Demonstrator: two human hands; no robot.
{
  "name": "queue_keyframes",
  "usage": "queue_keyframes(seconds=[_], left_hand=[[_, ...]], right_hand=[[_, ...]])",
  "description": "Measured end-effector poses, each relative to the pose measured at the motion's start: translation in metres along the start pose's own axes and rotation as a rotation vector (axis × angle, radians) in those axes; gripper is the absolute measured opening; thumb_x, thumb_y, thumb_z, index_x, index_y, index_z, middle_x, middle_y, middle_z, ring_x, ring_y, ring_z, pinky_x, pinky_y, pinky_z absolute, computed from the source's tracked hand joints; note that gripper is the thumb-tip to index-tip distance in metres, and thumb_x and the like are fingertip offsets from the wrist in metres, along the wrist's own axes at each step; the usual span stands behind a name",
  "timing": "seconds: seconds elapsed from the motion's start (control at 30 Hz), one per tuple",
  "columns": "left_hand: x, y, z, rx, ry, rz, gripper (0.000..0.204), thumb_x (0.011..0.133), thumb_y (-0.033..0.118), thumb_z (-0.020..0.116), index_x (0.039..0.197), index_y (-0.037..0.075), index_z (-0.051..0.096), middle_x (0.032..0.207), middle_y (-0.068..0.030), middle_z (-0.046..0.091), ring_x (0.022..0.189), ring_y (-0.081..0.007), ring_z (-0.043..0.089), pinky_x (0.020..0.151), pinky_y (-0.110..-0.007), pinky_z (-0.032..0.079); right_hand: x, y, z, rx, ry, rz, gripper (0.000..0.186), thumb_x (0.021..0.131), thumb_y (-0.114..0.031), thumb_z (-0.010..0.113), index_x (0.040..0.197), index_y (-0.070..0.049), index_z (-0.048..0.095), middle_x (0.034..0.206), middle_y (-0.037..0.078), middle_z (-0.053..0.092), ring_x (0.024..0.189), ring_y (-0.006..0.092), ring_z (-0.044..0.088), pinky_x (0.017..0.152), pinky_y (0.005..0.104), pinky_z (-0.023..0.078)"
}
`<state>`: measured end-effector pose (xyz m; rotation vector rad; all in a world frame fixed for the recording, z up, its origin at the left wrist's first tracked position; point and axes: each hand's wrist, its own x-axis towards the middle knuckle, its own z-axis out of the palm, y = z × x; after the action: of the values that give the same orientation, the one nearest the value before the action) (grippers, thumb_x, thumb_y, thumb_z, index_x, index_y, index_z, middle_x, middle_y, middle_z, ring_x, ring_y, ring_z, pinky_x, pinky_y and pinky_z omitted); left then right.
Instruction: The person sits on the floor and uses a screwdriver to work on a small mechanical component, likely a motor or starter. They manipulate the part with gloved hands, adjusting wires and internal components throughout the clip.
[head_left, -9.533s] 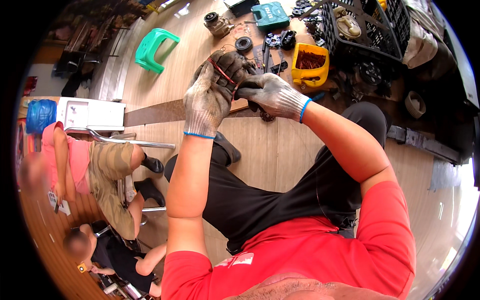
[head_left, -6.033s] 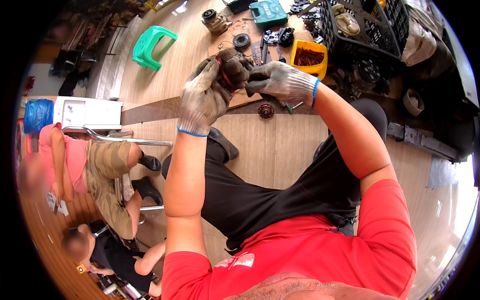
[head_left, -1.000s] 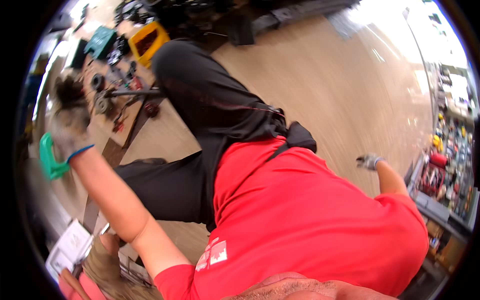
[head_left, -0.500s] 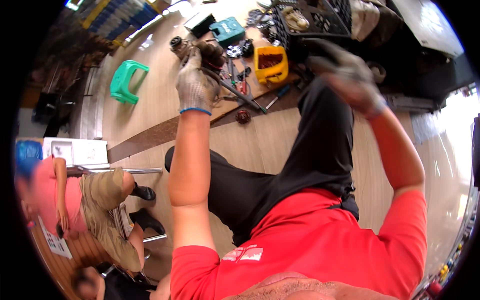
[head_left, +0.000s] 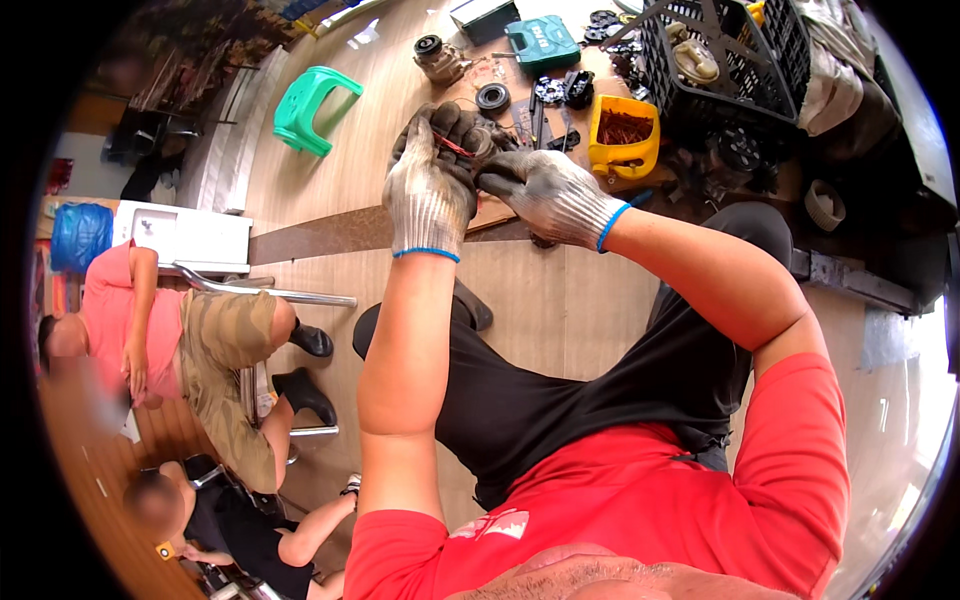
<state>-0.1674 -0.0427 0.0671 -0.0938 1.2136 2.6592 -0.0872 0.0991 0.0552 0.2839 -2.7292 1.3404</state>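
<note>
My left hand, in a dirty grey knit glove with a blue cuff, is closed round a loop of red wire; whatever else sits in its blackened palm is hard to make out. My right hand, gloved the same way, is closed with fingertips pinched at the right side of that wire, touching the left hand's bundle. Just beyond them lie a dark ring-shaped part, a black metal part and some tools on cardboard. A yellow cut container of rusty-red pieces stands right of my hands.
A green stool, a metal housing, a teal case and a black crate are ahead. At left, a seated person in pink, another person in black and a white basin unit sit beside chairs.
After a swing of the view a second ago, my right hand has come back from out at the right to join my left hand at the red wire.
</note>
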Motion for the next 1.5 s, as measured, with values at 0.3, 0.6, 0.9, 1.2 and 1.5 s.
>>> queue_keyframes(seconds=[0.3, 0.6, 0.9, 1.2, 1.5], left_hand=[[-0.004, 0.001, 0.010, -0.119, -0.276, -0.149, 0.035, 0.108, 0.031, 0.044, 0.118, 0.004, 0.064, 0.113, -0.0132, 0.071, 0.109, -0.0322, 0.067, 0.092, -0.047, 0.055], [-0.016, 0.003, 0.009, 0.156, -0.439, -0.291, 0.040, 0.106, 0.029, 0.047, 0.116, -0.007, 0.062, 0.096, -0.0193, 0.071, 0.096, -0.0404, 0.069, 0.086, -0.050, 0.056], [-0.030, 0.000, 0.021, 0.988, -0.458, -0.289, 0.035, 0.102, 0.019, 0.056, 0.119, -0.011, 0.064, 0.101, -0.0198, 0.073, 0.094, -0.0272, 0.072, 0.088, -0.035, 0.055], [-0.033, -0.020, 0.032, 1.228, -0.401, 0.034, 0.030, 0.101, 0.015, 0.057, 0.117, -0.009, 0.067, 0.099, -0.0116, 0.073, 0.088, -0.0119, 0.063, 0.080, -0.026, 0.049], [-0.014, -0.029, 0.020, 0.490, -0.150, 0.003, 0.034, 0.102, 0.019, 0.059, 0.128, -0.004, 0.060, 0.116, -0.0166, 0.069, 0.103, -0.0250, 0.068, 0.093, -0.038, 0.056]], right_hand=[[0.010, 0.049, 0.003, 0.195, -0.044, 0.052, 0.026, 0.095, -0.024, 0.065, 0.112, -0.005, 0.071, 0.095, 0.020, 0.071, 0.083, 0.0356, 0.068, 0.074, 0.0407, 0.053], [0.021, 0.084, -0.031, 0.135, -0.256, -0.032, 0.028, 0.090, -0.026, 0.069, 0.097, 0.001, 0.069, 0.089, 0.026, 0.067, 0.081, 0.0364, 0.065, 0.074, 0.0423, 0.051], [0.014, 0.052, -0.090, -0.389, -0.241, -0.038, 0.018, 0.090, -0.011, 0.060, 0.104, -0.006, 0.070, 0.109, 0.010, 0.071, 0.087, 0.0304, 0.072, 0.080, 0.0395, 0.059], [-0.003, 0.040, -0.089, -0.259, 0.059, -0.088, 0.034, 0.099, -0.035, 0.055, 0.102, -0.005, 0.071, 0.093, 0.020, 0.071, 0.087, 0.0370, 0.069, 0.078, 0.0440, 0.055], [-0.013, 0.025, -0.049, 0.149, 0.069, 0.067, 0.034, 0.098, -0.036, 0.059, 0.105, -0.006, 0.071, 0.092, 0.021, 0.070, 0.087, 0.0392, 0.068, 0.075, 0.0449, 0.054]])
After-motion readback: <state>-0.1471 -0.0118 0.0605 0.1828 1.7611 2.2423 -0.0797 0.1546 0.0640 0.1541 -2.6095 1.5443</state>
